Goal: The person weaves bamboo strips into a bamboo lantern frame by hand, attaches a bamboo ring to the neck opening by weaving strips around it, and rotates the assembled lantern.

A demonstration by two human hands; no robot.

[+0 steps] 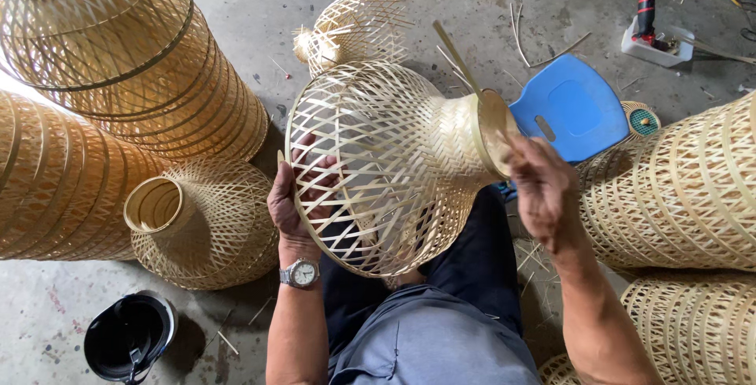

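A pale woven bamboo lampshade (394, 164) lies on its side across my lap, wide mouth to the left, narrow neck to the right. My left hand (295, 196), with a wristwatch, grips the wide rim, fingers showing through the lattice. My right hand (539, 184) is at the narrow neck ring, pinching a thin bamboo strip (461, 58) that sticks up and to the left from the ring.
Stacks of finished woven shades (118, 62) stand at left, one smaller shade (201, 223) beside my knee, more shades (677, 188) at right. A blue plastic stool seat (571, 109), an unfinished weave (350, 27), a black pot (126, 338) and tools (654, 35) lie on the concrete floor.
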